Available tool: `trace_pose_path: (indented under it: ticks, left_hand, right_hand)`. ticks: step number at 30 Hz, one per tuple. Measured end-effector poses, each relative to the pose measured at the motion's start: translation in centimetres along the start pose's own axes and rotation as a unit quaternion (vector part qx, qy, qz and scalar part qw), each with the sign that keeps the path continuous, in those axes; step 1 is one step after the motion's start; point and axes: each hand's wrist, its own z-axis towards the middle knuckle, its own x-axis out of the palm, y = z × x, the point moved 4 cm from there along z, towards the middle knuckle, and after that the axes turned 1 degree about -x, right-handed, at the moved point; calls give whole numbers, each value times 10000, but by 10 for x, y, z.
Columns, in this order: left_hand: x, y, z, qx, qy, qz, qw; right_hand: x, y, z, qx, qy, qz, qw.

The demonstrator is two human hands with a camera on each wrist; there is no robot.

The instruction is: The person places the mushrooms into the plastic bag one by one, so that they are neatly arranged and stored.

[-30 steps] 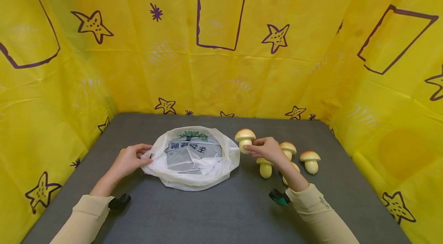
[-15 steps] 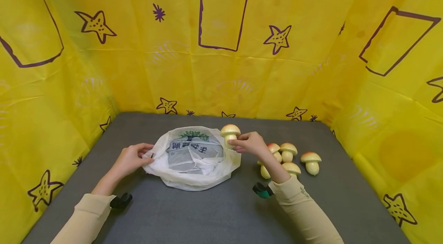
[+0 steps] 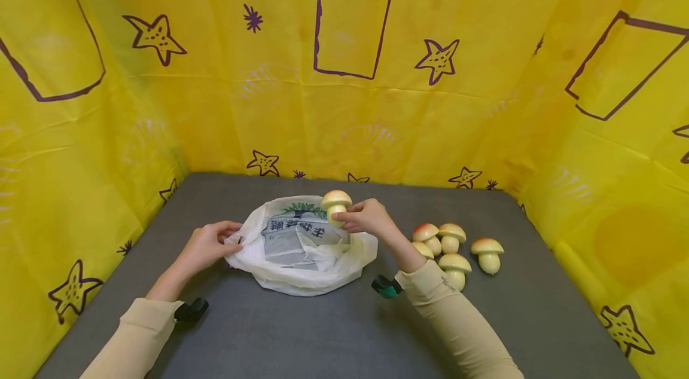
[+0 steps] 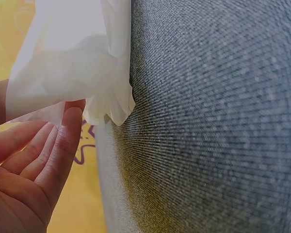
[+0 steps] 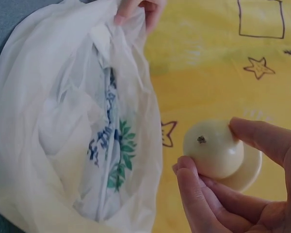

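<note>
A white plastic bag [image 3: 258,268] with green leaves and dark lettering stands on the table, its mouth spread wide. My left hand [image 3: 204,247] pinches the bag's left rim between thumb and fingers; the left wrist view shows the thin film [image 4: 72,63] in its grasp. By the stem, my right hand [image 3: 371,217] holds a toy mushroom [image 3: 337,198] with a pale yellow, orange-tinged cap, over the right back part of the bag's mouth. The right wrist view shows the rounded stem end [image 5: 213,148] between thumb and fingers, apart from the bag.
Several similar mushrooms [image 3: 451,234] lie grouped right of the bag, partly behind my right forearm. One mushroom [image 3: 488,253] lies apart farther right. Yellow cloth [image 3: 355,110] with purple drawings encloses the back and sides of the dark grey table [image 3: 301,331].
My right hand has carried the mushroom left, from beside the bag to over its mouth. The forearm has uncovered more of the other mushrooms. The left hand keeps its grip on the rim.
</note>
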Motion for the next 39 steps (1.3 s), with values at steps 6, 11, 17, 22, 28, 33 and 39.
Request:
trace_pose_path:
  ticks: [6,11,17,22,28,33,39]
  left_hand:
    - [0,-5,1,92,-66,-19,9999]
    - [0,-5,1,59,3,4,10000]
    - [0,-4,0,73,4,26,10000]
    - [1,-3,1,54,0,-13,10000]
    - [0,-3,0,62,9,-20,10000]
    - [-1,-2,-1,46,13,-11,10000]
    - [0,-2,-2,19,38,-47,10000]
  right_hand:
    - [13,7,10,22,142,20,9999]
    - [25,8,19,83,128,60,9999]
    - [39,9,30,260,140,386,9988]
    - [48,10,38,389,155,371,9984]
    - [62,9,46,515,125,250,9983]
    - [72,10,53,643,11,-24,9979]
    - [84,9,61,750,28,-195,9970]
